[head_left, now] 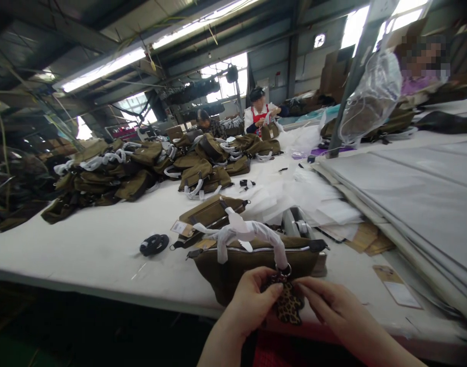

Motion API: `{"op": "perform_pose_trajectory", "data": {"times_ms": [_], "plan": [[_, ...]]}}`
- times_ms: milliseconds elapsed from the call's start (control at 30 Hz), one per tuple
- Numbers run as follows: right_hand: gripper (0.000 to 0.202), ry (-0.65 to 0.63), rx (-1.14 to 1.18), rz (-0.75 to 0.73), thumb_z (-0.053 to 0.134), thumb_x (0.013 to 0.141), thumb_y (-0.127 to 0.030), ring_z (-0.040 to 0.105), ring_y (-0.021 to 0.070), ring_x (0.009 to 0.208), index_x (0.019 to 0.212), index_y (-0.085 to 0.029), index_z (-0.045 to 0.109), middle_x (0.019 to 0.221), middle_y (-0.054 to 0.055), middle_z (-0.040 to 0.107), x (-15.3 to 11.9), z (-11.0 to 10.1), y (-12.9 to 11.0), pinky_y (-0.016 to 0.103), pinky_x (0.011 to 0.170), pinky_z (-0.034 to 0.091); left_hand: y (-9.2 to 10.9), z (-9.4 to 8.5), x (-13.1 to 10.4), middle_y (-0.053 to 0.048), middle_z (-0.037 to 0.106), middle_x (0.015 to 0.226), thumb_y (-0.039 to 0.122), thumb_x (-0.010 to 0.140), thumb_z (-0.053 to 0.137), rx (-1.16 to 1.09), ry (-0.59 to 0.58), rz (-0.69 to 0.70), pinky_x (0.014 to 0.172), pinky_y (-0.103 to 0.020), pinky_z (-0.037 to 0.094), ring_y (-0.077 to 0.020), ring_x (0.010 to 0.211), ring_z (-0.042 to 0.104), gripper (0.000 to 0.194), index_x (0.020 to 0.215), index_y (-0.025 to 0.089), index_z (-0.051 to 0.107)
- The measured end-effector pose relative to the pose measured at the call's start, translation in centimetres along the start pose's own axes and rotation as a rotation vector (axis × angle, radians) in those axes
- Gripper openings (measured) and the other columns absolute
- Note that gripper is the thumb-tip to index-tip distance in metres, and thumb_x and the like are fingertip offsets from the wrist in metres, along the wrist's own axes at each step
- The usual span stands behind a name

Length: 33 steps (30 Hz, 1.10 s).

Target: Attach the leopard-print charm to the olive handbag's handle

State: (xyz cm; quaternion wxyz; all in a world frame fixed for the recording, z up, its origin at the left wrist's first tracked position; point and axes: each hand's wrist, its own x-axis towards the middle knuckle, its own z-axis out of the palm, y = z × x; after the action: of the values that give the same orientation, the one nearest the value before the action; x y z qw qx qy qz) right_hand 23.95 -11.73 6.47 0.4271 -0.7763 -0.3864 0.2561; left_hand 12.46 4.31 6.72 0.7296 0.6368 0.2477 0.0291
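An olive-green handbag [233, 275] stands at the table's front edge, its silver zipper facing up and its handle [269, 237] wrapped in white tissue. From a metal ring at the handle's base hangs a leopard-print charm [289, 306]. My left hand [252, 293] pinches the charm near its top, thumb in front. On the other side, my right hand [329, 300] has its thumb and fingers closed at the charm's upper right edge; what lies between those fingertips is hidden. Behind the handbag lies another olive bag [214, 209] with a paper tag [182, 228].
Several olive bags [137, 158] are heaped across the back left. A coiled black strap [154, 245] lies at left, a tape dispenser [294, 221] behind the handbag. At right are a tag card [397, 286], white sheets [428, 168] and a metal post [348, 102]. Co-workers sit farther back.
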Motion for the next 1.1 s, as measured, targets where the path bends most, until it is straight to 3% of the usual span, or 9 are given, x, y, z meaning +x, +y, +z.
{"op": "perform_pose_trajectory", "data": {"times_ms": [67,233,367,500,700,800,900,967,1100], "plan": [[0.048,-0.016,0.030,0.017,0.036,0.095,-0.052,0.068,0.0198,0.073,0.093,-0.022,0.073,0.076,0.004,0.073,-0.2,0.1,-0.5,0.027,0.069,0.053,-0.1,0.1,0.0,-0.008,0.074,0.096,0.021,0.079,0.064,0.054,0.006,0.022,0.081,-0.028,0.049,-0.0196,0.089,0.065,0.024,0.100,0.012,0.072],[0.039,-0.048,0.033,0.062,0.043,0.092,-0.053,0.067,0.0215,0.084,0.093,-0.023,0.069,0.091,0.004,0.074,0.0,0.8,-0.9,0.030,0.077,0.050,-0.5,0.6,-0.2,-0.006,0.073,0.091,0.026,0.084,0.060,0.193,0.072,0.114,0.076,-0.027,0.048,-0.0194,0.085,0.064,0.021,0.097,0.015,0.072],[0.044,-0.031,0.131,0.075,0.040,0.092,-0.054,0.065,0.0199,0.077,0.084,-0.021,0.067,0.080,0.003,0.071,0.3,0.7,-0.4,0.028,0.072,0.050,-0.4,1.2,-0.4,-0.005,0.072,0.084,0.035,0.086,0.060,0.238,0.170,0.128,0.072,-0.026,0.046,-0.0176,0.079,0.061,0.024,0.091,0.016,0.073],[0.042,-0.047,0.111,0.071,0.041,0.090,-0.053,0.061,0.0184,0.070,0.078,-0.021,0.066,0.073,0.002,0.067,0.4,0.1,-0.5,0.026,0.065,0.048,-0.3,2.0,0.2,-0.004,0.067,0.069,0.042,0.081,0.066,0.155,0.257,0.023,0.059,-0.024,0.040,-0.0136,0.063,0.053,0.030,0.080,0.013,0.072],[0.040,-0.074,0.050,0.032,0.039,0.094,-0.049,0.062,0.0169,0.068,0.076,-0.021,0.061,0.071,0.001,0.066,0.6,0.1,0.0,0.026,0.064,0.047,-0.3,2.8,0.7,-0.001,0.061,0.063,0.043,0.067,0.077,-0.107,0.327,-0.015,0.057,-0.022,0.040,-0.0103,0.059,0.050,0.033,0.072,0.012,0.067],[0.036,-0.034,-0.049,-0.004,0.041,0.094,-0.045,0.063,0.0167,0.067,0.077,-0.022,0.063,0.071,0.001,0.067,0.2,0.0,0.4,0.026,0.062,0.048,0.0,2.6,0.6,0.003,0.054,0.054,0.039,0.056,0.083,-0.349,0.283,-0.117,0.047,-0.017,0.031,-0.0059,0.048,0.043,0.036,0.068,0.014,0.060],[0.025,0.223,-0.231,-0.121,0.054,0.090,-0.042,0.067,0.0180,0.078,0.099,-0.022,0.067,0.092,0.005,0.071,-0.6,0.1,0.4,0.027,0.069,0.052,0.6,2.0,0.6,0.008,0.042,0.046,0.032,0.055,0.081,-0.415,0.164,-0.211,0.039,-0.018,0.010,-0.0010,0.038,0.025,0.033,0.066,0.015,0.055],[0.027,0.330,-0.318,-0.246,0.057,0.089,-0.036,0.068,0.0173,0.084,0.112,-0.024,0.065,0.103,0.006,0.069,-0.9,0.2,0.1,0.026,0.073,0.053,0.9,1.6,0.5,0.009,0.039,0.046,0.029,0.057,0.078,-0.408,0.089,-0.211,0.039,-0.020,0.005,-0.0003,0.037,0.021,0.029,0.067,0.014,0.055],[0.022,0.216,-0.380,-0.349,0.049,0.095,-0.029,0.066,0.0128,0.073,0.105,-0.027,0.069,0.090,0.003,0.067,-0.4,0.7,-0.4,0.023,0.066,0.050,0.9,1.3,0.4,0.010,0.037,0.047,0.030,0.060,0.079,-0.419,0.029,-0.199,0.041,-0.020,0.005,-0.0003,0.039,0.021,0.030,0.069,0.014,0.055]]}}
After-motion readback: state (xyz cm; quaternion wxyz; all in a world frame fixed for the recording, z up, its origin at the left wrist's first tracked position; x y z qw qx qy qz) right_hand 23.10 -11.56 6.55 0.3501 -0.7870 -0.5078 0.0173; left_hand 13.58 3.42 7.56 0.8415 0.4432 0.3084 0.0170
